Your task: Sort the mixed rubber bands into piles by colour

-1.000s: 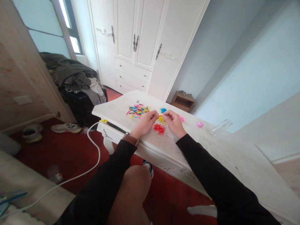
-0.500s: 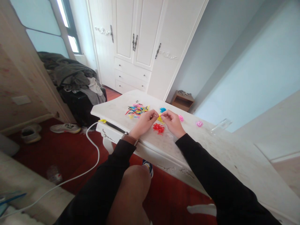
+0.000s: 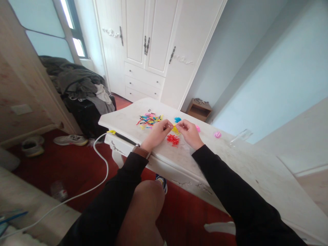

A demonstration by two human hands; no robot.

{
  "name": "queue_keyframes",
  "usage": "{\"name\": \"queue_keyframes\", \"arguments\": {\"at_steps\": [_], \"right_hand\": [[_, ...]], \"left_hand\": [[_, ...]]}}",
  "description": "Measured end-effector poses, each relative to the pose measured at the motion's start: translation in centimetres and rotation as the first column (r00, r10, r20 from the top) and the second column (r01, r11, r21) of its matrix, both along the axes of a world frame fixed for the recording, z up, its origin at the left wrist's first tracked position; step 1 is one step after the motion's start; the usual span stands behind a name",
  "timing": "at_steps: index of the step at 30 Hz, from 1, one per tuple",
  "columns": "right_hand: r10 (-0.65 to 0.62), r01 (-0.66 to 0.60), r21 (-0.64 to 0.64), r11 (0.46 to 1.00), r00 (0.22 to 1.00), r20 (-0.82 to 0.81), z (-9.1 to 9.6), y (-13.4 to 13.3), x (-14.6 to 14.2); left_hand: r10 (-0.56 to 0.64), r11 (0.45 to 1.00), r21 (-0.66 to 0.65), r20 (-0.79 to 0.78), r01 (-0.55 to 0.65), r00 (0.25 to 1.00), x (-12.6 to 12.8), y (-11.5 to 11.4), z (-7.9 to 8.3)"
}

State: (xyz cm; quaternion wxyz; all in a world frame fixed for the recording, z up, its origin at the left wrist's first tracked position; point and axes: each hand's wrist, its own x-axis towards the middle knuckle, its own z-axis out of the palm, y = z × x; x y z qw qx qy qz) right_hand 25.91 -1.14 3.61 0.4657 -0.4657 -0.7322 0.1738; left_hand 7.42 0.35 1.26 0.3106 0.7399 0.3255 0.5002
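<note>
My left hand (image 3: 161, 132) and my right hand (image 3: 189, 132) meet fingertip to fingertip above the white table (image 3: 143, 136). Both are closed in a pinch on a small yellow rubber band (image 3: 174, 126) drawn between them. Just below it lies a heap of yellow rubber bands (image 3: 175, 130), partly hidden by my fingers. Nearer to me is a heap of red rubber bands (image 3: 173, 139), and behind my hands a blue heap (image 3: 177, 119). Left of my left hand spreads a mixed-colour pile (image 3: 150, 119). Pink bands (image 3: 197, 128) show partly behind my right hand.
Farther right on the table are another pink bunch (image 3: 217, 135) and a clear glass or plastic container (image 3: 242, 136) on its side. A white cable (image 3: 107, 164) with a yellow end hangs by the left table edge. A white wardrobe (image 3: 143, 75) stands behind.
The yellow band between my fingertips shows more plainly as a short stretched strip. My hands have hardly moved, and the view has shifted very slightly.
</note>
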Motion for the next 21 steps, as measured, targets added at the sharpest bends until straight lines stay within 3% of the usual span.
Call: {"name": "queue_keyframes", "arguments": {"at_steps": [10,21], "right_hand": [[-0.006,0.005,0.037,0.999,0.999,0.05,0.19,0.13,-0.07],[0.038,-0.038,-0.005,0.999,0.997,0.06,0.18,0.12,0.13]], "left_hand": [[0.051,0.998,-0.021,-0.009,-0.051,0.999,0.09,0.02,0.21],[0.033,0.999,-0.016,-0.049,-0.034,0.998,0.06,0.11,0.2]]}}
